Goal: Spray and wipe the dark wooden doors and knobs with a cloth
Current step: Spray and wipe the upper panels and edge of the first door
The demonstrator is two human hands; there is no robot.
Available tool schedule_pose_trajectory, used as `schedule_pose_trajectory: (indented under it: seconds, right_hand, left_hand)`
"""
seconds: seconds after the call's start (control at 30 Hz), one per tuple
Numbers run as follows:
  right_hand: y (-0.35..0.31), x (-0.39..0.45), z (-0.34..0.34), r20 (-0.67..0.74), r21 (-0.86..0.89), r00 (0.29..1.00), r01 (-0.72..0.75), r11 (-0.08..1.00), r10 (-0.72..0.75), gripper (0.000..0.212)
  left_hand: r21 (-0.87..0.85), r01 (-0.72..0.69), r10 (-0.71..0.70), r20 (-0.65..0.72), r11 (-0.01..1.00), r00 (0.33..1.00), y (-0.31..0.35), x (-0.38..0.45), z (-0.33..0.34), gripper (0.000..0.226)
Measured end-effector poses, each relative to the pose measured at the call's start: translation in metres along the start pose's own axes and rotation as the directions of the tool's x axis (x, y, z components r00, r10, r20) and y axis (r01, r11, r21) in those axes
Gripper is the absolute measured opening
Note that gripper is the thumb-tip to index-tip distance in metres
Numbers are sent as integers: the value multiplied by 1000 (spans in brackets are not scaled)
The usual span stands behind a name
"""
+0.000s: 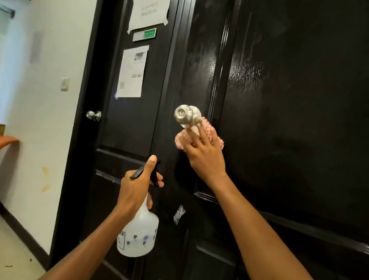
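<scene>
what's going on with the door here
A person is cleaning a dark wooden door. The right hand presses a pink cloth against the door just below and beside the silver knob. The left hand grips a translucent spray bottle by its black trigger head, held low. A second dark door with taped paper notices stands to the left.

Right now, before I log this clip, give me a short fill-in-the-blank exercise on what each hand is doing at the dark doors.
1. The left hand grips a translucent white ____ bottle.
2. The right hand presses a pink-and-white cloth beside the silver round ____.
3. White paper sheets are taped on the ____ dark wooden door.

Missing words: spray; knob; left
</scene>
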State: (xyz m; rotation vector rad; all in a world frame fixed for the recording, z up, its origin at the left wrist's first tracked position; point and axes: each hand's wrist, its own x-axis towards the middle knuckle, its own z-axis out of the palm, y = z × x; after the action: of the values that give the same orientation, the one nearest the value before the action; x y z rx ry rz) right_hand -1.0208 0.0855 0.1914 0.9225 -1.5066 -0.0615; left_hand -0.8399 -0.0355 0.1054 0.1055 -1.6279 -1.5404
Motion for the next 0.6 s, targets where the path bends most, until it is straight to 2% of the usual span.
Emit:
schedule_pose_trajectory:
  seconds: [0.07, 0.1, 0.17, 0.27, 0.33, 0.37, 0.43, 0.5, 0.53, 0.6]
  right_hand:
    - [3, 11, -1, -20, 3, 998, -57, 998, 57, 53]
    - [0, 7, 3, -13, 12, 999, -36, 999, 36, 54]
    - [-13, -16, 12, 43, 50, 990, 133, 990, -135, 55]
    - [-31, -66, 22, 182, 144, 887, 402, 904, -424, 53]
    - [-34, -93, 18, 235, 172, 837, 464, 869, -494, 52]
    - [-31, -101, 14, 245, 141, 836, 471, 871, -492, 52]
    - [-17, -101, 3, 198, 20, 904, 383, 923, -380, 54]
    - [0, -87, -9, 100, -31, 986, 136, 990, -132, 54]
    - [6, -80, -15, 60, -34, 998, 33, 999, -31, 52]
    - [9, -74, -19, 16, -33, 998, -52, 998, 53, 50]
  left_hand:
    - [-3, -9, 9, -12, 1000, 1000, 5, 5, -3, 71]
    - [7, -8, 8, -13, 1000, 1000, 6, 6, -4, 72]
    - [20, -6, 6, 0, 1000, 1000, 4, 7, -6, 72]
    - [20, 0, 0, -3, 1000, 1000, -5, 5, -8, 70]
    - [30, 5, -4, -16, 1000, 1000, -9, 5, -8, 69]
    - [32, 9, -9, -17, 999, 1000, -11, 6, -8, 69]
    - [25, 18, -18, -1, 1000, 1000, -14, 7, -7, 70]
    - [31, 17, -17, 11, 999, 1000, -13, 8, -3, 70]
    - [34, 12, -12, 7, 999, 1000, -11, 8, 0, 71]
    - [34, 1, 0, -28, 999, 1000, -6, 11, 6, 73]
